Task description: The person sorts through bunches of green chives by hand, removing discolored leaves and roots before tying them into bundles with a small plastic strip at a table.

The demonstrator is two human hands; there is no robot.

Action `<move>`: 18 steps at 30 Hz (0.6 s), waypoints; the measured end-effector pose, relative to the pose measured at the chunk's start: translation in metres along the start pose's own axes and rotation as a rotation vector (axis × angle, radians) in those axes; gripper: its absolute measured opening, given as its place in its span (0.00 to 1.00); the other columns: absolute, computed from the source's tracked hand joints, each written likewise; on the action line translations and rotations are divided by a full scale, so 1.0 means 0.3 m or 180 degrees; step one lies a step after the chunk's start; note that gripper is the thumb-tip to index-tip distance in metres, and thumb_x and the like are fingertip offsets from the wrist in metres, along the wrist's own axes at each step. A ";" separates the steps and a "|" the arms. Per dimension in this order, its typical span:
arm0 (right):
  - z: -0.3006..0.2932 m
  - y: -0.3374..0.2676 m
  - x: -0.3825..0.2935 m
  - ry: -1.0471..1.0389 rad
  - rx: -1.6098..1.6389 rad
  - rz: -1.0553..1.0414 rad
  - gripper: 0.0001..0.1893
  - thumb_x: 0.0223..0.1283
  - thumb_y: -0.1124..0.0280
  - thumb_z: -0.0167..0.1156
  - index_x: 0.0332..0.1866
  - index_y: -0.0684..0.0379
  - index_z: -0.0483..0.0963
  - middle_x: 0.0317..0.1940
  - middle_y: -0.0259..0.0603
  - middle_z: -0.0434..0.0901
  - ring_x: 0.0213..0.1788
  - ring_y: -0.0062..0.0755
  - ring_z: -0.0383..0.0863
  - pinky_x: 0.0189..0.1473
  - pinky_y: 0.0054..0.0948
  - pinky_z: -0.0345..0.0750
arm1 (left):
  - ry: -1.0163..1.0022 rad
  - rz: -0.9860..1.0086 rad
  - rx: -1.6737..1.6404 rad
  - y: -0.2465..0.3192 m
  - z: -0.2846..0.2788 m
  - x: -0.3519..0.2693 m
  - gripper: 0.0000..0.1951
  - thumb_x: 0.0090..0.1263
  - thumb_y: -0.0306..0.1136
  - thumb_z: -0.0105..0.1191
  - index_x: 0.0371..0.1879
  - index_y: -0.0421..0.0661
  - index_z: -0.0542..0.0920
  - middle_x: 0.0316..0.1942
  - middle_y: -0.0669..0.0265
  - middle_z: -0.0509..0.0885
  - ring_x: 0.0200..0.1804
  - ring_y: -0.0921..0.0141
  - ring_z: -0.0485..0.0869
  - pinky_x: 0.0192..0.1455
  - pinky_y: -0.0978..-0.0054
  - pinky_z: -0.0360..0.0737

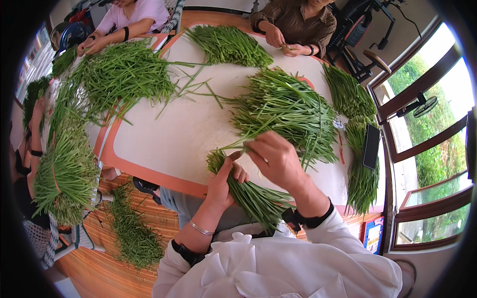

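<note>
At the table's near edge my left hand [220,184] is closed around a bunch of long flat green leaves [253,199], which look like garlic chives. The cut ends point away from me and the leaf tips hang towards my lap. Just right of those ends, my right hand [274,158] pinches a few thin stalks [234,144] between thumb and fingers. Beyond my right hand a large loose heap of the same leaves [287,111] lies on the white table [167,138].
More piles lie at the far side [231,44], the left [123,74] and the right edge, where a phone [371,146] rests on leaves. A tied bundle [65,171] is at far left. Leaf scraps [136,234] litter the floor. Several people sit around the tables.
</note>
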State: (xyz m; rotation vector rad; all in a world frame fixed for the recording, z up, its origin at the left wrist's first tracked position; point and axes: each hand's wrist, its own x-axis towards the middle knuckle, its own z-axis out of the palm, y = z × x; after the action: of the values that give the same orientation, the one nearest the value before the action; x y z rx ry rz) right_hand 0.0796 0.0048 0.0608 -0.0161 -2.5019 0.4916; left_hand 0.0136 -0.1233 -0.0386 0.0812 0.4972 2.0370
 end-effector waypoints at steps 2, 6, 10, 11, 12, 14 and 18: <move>0.024 -0.016 -0.061 -0.0163 0.0003 0.0018 0.11 0.45 0.76 0.65 0.37 0.61 0.79 0.30 0.38 0.75 0.33 0.38 0.76 0.35 0.32 0.75 | -0.0058 -0.0228 -0.0206 0.017 0.008 -0.007 0.16 0.72 0.40 0.48 0.49 0.40 0.70 0.20 0.72 0.65 0.25 0.75 0.66 0.37 0.74 0.68; 0.003 -0.008 -0.131 -0.0292 -0.0042 -0.0119 0.12 0.42 0.77 0.65 0.37 0.59 0.79 0.30 0.36 0.75 0.33 0.36 0.76 0.35 0.32 0.75 | 0.0174 -0.0145 0.0085 0.023 0.014 -0.009 0.14 0.71 0.39 0.49 0.49 0.43 0.70 0.21 0.71 0.66 0.27 0.74 0.66 0.36 0.75 0.68; -0.015 -0.005 -0.185 -0.0494 -0.0131 -0.0108 0.12 0.40 0.77 0.64 0.36 0.58 0.80 0.29 0.35 0.74 0.33 0.34 0.76 0.35 0.30 0.75 | 0.0244 -0.0086 0.0162 0.005 -0.004 -0.012 0.11 0.71 0.38 0.50 0.45 0.46 0.72 0.22 0.72 0.67 0.29 0.74 0.67 0.37 0.75 0.69; -0.013 -0.002 -0.196 -0.0504 -0.0116 -0.0077 0.12 0.40 0.77 0.64 0.36 0.58 0.80 0.29 0.35 0.74 0.33 0.34 0.76 0.35 0.30 0.75 | 0.0111 -0.0022 0.0130 0.002 -0.025 -0.008 0.10 0.71 0.38 0.50 0.42 0.46 0.72 0.23 0.72 0.67 0.30 0.74 0.68 0.37 0.75 0.70; -0.006 0.005 -0.207 -0.0523 -0.0081 -0.0095 0.12 0.40 0.77 0.63 0.35 0.58 0.80 0.29 0.35 0.74 0.32 0.34 0.76 0.34 0.30 0.75 | -0.0017 0.0040 0.0113 0.007 -0.027 -0.003 0.09 0.70 0.38 0.50 0.39 0.46 0.73 0.24 0.72 0.67 0.31 0.74 0.68 0.37 0.74 0.70; -0.009 0.016 -0.222 -0.0544 -0.0063 -0.0146 0.11 0.41 0.77 0.61 0.34 0.58 0.80 0.29 0.36 0.74 0.31 0.33 0.75 0.33 0.30 0.75 | 0.0165 0.0097 0.0234 0.001 -0.012 -0.006 0.09 0.70 0.39 0.51 0.37 0.46 0.73 0.26 0.71 0.68 0.31 0.73 0.69 0.37 0.74 0.71; -0.031 0.049 -0.256 -0.0542 0.0017 0.0044 0.10 0.43 0.77 0.62 0.35 0.57 0.80 0.29 0.36 0.75 0.32 0.34 0.76 0.33 0.30 0.75 | 0.0347 0.0309 0.0583 0.005 -0.001 -0.011 0.15 0.70 0.41 0.50 0.47 0.44 0.73 0.32 0.69 0.72 0.34 0.74 0.71 0.37 0.77 0.71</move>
State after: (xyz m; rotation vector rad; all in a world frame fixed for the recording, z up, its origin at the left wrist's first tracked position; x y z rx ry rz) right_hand 0.1469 0.0126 0.0207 0.0111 -2.6684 0.5250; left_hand 0.0138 -0.1267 -0.0379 0.1070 0.7610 2.0943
